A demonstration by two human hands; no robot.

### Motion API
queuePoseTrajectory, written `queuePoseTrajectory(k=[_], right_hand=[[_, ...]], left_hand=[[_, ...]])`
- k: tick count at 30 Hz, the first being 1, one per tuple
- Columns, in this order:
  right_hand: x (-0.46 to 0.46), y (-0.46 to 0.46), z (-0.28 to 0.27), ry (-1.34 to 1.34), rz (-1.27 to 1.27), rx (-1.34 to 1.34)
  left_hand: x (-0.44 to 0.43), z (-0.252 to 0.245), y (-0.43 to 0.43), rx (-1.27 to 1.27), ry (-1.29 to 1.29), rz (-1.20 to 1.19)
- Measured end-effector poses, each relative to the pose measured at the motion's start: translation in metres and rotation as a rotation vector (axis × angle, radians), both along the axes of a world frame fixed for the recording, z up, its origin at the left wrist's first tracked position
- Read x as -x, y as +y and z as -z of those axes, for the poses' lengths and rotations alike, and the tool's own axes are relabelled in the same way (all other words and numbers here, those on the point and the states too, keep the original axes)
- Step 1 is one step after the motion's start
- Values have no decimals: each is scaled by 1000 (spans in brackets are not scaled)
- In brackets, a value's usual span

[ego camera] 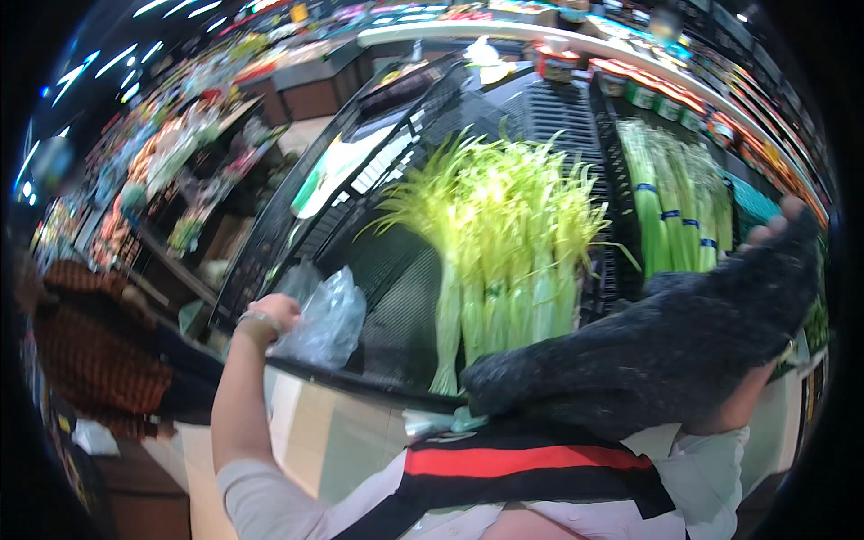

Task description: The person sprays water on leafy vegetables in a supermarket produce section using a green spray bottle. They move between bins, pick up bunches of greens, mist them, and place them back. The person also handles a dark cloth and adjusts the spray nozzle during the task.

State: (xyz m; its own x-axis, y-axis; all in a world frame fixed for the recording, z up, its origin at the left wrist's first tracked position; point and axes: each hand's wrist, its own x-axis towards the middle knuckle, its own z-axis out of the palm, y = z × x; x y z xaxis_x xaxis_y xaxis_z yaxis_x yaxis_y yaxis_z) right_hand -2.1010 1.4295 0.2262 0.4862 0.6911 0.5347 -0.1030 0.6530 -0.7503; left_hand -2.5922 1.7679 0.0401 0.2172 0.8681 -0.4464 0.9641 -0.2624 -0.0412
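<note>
My left hand [273, 312] is at the left front corner of a black display bin, beside a clear plastic bag [331, 317]; its fingers point away, so whether it grips the bag is not plain. My right hand [776, 223] is raised at the right, its fingertips showing past the edge of a dark cloth [648, 351]. The cloth drapes from there down to my chest, and the fingers look closed on it. Between the hands, bundles of yellow-green leafy stalks [506, 270] lie side by side in the bin, leaf ends away from me.
Green stalks with blue bands [668, 209] lie in the black crate at the right. Empty-looking black crates [398, 142] stand at the back left. Red-lidded tubs [557, 61] line the far edge. A person in a brown checked top [101, 344] is at the far left, near other produce stands.
</note>
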Motion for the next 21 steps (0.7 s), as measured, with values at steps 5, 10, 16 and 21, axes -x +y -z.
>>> queuePoseTrajectory(k=[5,10,16,21], right_hand=[[47,19,-8,-50,159,111],[55,33,-14,46,-386,179],[24,-1,-16,-15,-322,179],[-19,-9,-7,-146,-316,447]], left_hand=[[-100,-84,-72,-409,-945,408],[-234,-66,-167,20,-1197,912],[-235,-49,-151,233,-1418,654],[-186,-68,-123,202,-1637,255]])
